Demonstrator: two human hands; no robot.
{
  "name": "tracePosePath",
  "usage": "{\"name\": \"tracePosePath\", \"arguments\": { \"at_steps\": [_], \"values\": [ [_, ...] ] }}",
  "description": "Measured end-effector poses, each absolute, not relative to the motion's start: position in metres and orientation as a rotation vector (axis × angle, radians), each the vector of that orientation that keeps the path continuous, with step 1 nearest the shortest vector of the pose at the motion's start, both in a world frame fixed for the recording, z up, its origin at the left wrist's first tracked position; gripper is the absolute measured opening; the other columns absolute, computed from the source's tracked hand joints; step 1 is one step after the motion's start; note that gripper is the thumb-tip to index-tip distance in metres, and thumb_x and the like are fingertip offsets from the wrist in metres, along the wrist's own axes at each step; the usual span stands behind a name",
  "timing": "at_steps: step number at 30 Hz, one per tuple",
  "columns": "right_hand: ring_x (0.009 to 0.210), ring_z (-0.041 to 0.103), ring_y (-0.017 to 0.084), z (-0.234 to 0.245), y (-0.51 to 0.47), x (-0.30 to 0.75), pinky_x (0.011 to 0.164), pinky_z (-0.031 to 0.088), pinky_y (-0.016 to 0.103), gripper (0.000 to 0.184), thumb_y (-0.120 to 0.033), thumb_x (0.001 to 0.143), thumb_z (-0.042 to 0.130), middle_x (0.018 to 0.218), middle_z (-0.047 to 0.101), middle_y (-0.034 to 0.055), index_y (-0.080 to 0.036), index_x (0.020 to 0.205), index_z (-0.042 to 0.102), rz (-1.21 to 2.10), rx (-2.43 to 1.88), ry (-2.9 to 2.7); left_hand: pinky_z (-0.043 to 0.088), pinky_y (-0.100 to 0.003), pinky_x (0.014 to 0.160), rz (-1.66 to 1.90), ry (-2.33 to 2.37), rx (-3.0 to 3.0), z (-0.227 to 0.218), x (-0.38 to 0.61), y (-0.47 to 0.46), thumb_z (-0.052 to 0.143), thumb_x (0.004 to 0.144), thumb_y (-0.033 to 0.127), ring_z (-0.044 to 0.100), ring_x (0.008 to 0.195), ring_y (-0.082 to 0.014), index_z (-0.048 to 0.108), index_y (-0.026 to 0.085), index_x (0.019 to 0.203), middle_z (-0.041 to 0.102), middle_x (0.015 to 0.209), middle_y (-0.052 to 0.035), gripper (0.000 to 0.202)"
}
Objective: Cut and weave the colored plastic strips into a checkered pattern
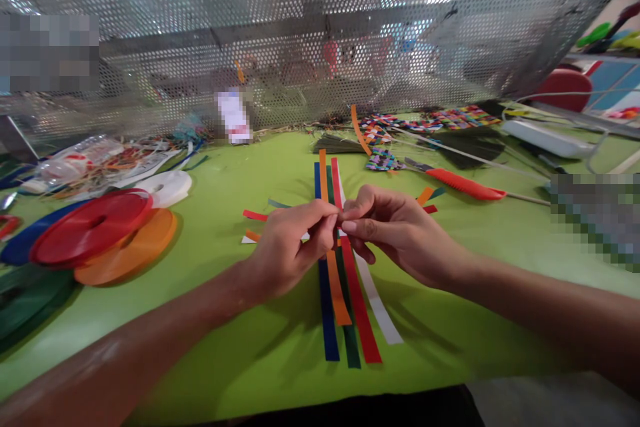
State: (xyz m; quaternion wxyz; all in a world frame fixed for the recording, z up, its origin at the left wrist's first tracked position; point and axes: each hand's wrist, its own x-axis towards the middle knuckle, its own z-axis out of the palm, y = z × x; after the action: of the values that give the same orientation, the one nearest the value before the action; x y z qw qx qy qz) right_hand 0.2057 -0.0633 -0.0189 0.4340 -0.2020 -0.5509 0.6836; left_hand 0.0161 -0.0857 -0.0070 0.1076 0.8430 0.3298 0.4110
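Over the middle of the green table, my left hand point(295, 243) and my right hand point(407, 237) meet, each with thumb and fingers pinched on a small weave of flat coloured strips. Lengthwise run a blue strip point(329, 313), an orange strip point(340, 293), a green strip point(353, 343), a red strip point(361, 303) and a white strip point(379, 305), their loose ends fanning towards me. Crosswise ends, such as a red strip end point(255, 215), stick out on both sides. My fingers hide most of the crossing in the centre.
Rolls of strip lie left: a red roll point(93, 227), an orange roll point(145, 250), a white roll point(167, 188), a green roll point(35, 297). A red-handled cutter point(467, 185) lies right, near woven pieces point(384, 160). A perforated metal screen point(300, 33) stands behind.
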Motion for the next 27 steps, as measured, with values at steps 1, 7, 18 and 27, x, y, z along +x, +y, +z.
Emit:
{"name": "tracePosePath", "arguments": {
  "at_steps": [1, 7, 18, 27],
  "values": [
    [0.053, 0.053, 0.007, -0.0194, -0.0629, 0.2054, 0.046, 0.043, 0.019, 0.023, -0.028, 0.078, 0.083, 0.065, 0.062, -0.0023, -0.017, 0.073, 0.063, 1.697, -0.498, -1.375, 0.043, -0.018, 0.053, 1.212, 0.966, 2.47, -0.0067, 0.0164, -0.086, 0.047, 0.1, 0.018, 0.056, 0.05, -0.0062, 0.061, 0.016, 0.09, 0.061, 0.059, 0.0054, 0.018],
    [0.053, 0.053, 0.007, -0.021, -0.0617, 0.2051, 0.045, 0.042, 0.019, 0.026, -0.028, 0.079, 0.083, 0.065, 0.063, -0.0025, -0.017, 0.071, 0.061, 1.675, -0.471, -1.384, 0.043, -0.018, 0.052, 1.229, 0.96, 2.415, -0.0073, 0.0173, -0.0873, 0.047, 0.1, 0.018, 0.056, 0.05, -0.0053, 0.062, 0.015, 0.09, 0.061, 0.059, 0.0056, 0.019],
    [0.051, 0.054, 0.006, -0.0208, -0.0618, 0.2049, 0.045, 0.042, 0.019, 0.026, -0.023, 0.075, 0.086, 0.069, 0.067, -0.002, -0.017, 0.07, 0.06, 1.666, -0.43, -1.387, 0.044, -0.018, 0.051, 1.232, 0.985, 2.368, -0.0061, 0.0192, -0.0885, 0.048, 0.1, 0.018, 0.058, 0.05, -0.0063, 0.064, 0.016, 0.092, 0.065, 0.061, 0.0041, 0.018],
    [0.053, 0.055, 0.007, -0.0187, -0.0609, 0.2056, 0.045, 0.042, 0.02, 0.025, -0.022, 0.076, 0.085, 0.068, 0.066, -0.0015, -0.017, 0.069, 0.061, 1.653, -0.445, -1.401, 0.044, -0.018, 0.049, 1.235, 0.988, 2.315, -0.0046, 0.0198, -0.0896, 0.049, 0.098, 0.017, 0.055, 0.049, -0.0058, 0.065, 0.015, 0.09, 0.062, 0.059, 0.0043, 0.019]
  ]
}}
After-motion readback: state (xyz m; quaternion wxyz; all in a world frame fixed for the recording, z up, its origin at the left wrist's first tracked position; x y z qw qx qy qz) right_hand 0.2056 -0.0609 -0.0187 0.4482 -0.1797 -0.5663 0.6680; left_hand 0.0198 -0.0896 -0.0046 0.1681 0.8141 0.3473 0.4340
